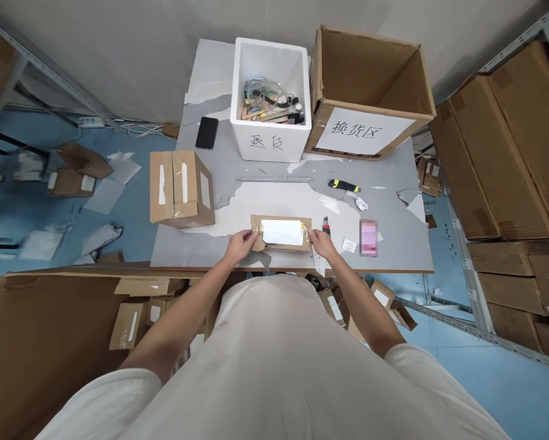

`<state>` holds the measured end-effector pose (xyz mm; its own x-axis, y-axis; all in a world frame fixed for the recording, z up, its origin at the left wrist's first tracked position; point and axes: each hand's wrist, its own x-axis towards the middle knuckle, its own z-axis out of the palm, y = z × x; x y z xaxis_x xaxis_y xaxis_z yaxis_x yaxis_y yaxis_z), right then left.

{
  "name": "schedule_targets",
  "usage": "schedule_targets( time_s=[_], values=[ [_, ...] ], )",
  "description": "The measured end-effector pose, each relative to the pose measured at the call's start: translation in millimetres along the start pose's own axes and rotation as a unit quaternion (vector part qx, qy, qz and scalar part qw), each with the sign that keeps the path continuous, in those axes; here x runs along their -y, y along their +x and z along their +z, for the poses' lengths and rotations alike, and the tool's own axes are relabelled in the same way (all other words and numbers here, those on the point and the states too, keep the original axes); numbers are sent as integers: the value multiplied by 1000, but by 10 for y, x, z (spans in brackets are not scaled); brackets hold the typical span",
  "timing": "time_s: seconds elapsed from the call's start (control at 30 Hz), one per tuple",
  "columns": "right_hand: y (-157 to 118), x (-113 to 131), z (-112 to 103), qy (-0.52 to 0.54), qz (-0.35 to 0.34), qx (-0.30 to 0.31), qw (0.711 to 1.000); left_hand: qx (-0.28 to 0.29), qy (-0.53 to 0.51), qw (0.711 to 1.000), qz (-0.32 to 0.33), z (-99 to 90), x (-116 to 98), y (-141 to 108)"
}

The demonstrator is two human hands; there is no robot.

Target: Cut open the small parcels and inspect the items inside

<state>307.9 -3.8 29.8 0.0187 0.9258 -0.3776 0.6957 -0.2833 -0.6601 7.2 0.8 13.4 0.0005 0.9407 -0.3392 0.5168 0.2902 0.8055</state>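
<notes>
A small flat cardboard box (281, 247) with a white label (282, 232) on top lies near the table's front edge. My left hand (240, 244) is closed on its left end, by a torn cardboard flap. At the opposite end, my right hand (322, 242) pinches the right edge, where clear tape glints. A red and black box cutter (326, 225) lies just beyond my right hand. Farther right are a small printed paper square (349, 245) and a phone with a pink screen (368, 238).
On the grey table (402, 244) stand a taped carton (173, 183), a white foam bin (270, 139) holding mixed items, and a large open carton (370, 107). A black phone (207, 132) and a yellow-black cutter (344, 185) lie there too. Stacked cartons (507, 146) fill the right side.
</notes>
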Motion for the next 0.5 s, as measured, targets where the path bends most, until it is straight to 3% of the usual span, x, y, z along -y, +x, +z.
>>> schedule_targets(
  time_s=[0.27,0.4,0.5],
  values=[
    [8,-265,208,94,40,1,995,-3,-22,1000,-4,73,111,-32],
    [-50,-418,295,202,51,1,978,-9,-58,998,2,93,305,-27],
    [-135,-527,349,228,31,-1,973,12,-108,994,-10,122,488,-8]
  ],
)
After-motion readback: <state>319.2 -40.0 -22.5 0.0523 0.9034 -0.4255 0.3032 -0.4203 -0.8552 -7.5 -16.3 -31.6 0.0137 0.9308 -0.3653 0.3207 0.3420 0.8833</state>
